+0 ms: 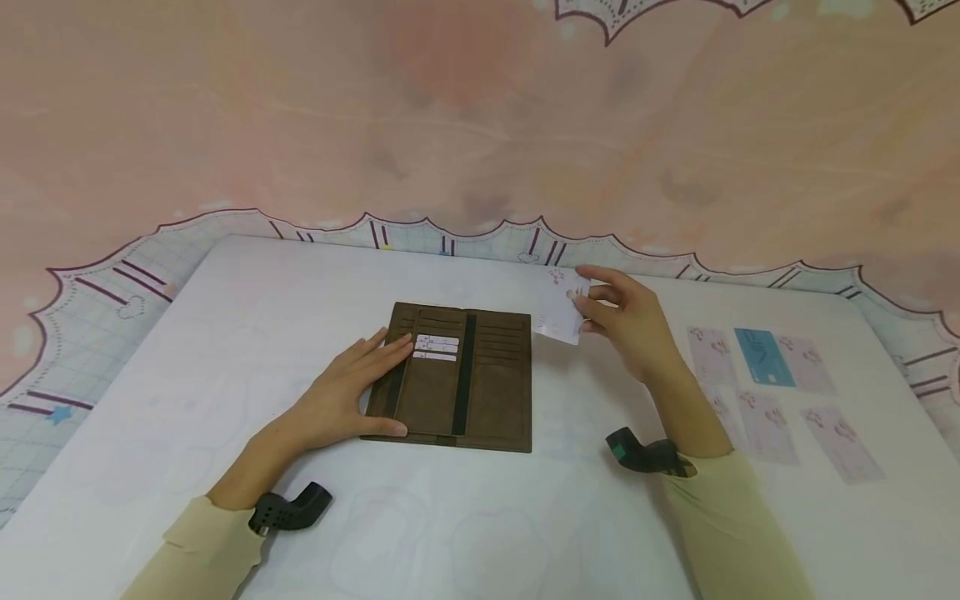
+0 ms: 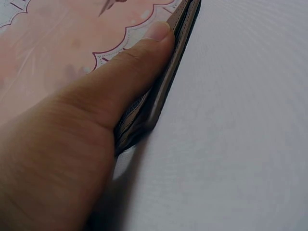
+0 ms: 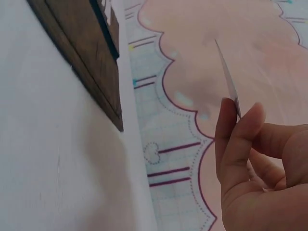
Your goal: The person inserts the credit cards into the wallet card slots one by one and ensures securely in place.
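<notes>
Wallet (image 1: pixel 457 375): brown, long bifold, lying open and flat near the middle of the white desk (image 1: pixel 225 333). Matte, leather-like grain. Two panels of stacked horizontal card slots, dark spine strip between them. Three pale card edges show in the upper slots of the left panel.

Left hand (image 1: pixel 352 392): flat on the wallet's left panel, fingers straight and released, thumb along the near edge. Left wrist view confirms the thumb (image 2: pixel 130 72) pressed against the wallet's layered edge (image 2: pixel 163 82); it pins, does not grasp.

Right hand (image 1: pixel 626 321): raised just past the wallet's far right corner, fingers pinching a card (image 1: pixel 562 308). Card is thin, rigid, rectangular, pale lilac with a small printed motif. In the right wrist view it shows edge-on (image 3: pixel 227 79), held at one end between thumb and fingertips (image 3: pixel 236 139), clear of the desk.

Spare cards (image 1: pixel 772 400): laid out loosely on the desk to the right, well apart from the wallet; mostly the same pale kind, one teal (image 1: pixel 763 357).

Judgement: step in hand looks like slotting cards into the wallet, one at a time; three seated, one in transit. The next move likely calls for turning the card flat, lining its long edge with a free slot mouth, and sliding it in while the left hand keeps the panel from shifting. Slots are tight and shallow-lipped, so alignment matters more than force.
</notes>
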`<state>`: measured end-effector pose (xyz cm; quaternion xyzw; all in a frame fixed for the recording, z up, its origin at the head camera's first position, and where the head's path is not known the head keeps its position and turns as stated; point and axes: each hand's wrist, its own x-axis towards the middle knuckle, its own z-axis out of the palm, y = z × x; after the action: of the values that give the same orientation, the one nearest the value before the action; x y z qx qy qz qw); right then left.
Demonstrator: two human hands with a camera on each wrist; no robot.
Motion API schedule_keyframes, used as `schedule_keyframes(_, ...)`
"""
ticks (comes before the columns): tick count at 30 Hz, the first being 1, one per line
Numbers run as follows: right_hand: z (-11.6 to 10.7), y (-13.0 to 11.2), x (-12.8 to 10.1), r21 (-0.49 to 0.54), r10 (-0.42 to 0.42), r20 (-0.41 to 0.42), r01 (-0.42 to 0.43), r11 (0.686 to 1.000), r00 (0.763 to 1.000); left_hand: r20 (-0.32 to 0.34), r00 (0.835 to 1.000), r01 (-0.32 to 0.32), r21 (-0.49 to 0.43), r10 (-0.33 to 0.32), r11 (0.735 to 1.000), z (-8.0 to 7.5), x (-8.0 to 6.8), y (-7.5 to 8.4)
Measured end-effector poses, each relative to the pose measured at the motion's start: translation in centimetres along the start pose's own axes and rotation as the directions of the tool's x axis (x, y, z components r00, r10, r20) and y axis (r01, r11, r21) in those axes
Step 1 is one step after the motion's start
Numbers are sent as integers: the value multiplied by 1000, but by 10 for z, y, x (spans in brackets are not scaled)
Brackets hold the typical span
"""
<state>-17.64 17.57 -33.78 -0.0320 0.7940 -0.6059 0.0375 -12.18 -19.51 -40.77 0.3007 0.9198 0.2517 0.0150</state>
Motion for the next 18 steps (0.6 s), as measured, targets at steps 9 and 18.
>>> schedule_keyframes(9, 25, -5, 15, 213, -2, -30, 8, 977, 1000, -8, 1000, -3, 0, 3, 1000, -1, 0, 1)
schedule_keyframes(18, 48, -10, 24, 286, 11, -29, -2, 958, 1000, 2, 1000, 16, -5, -16, 1000, 0, 0, 1)
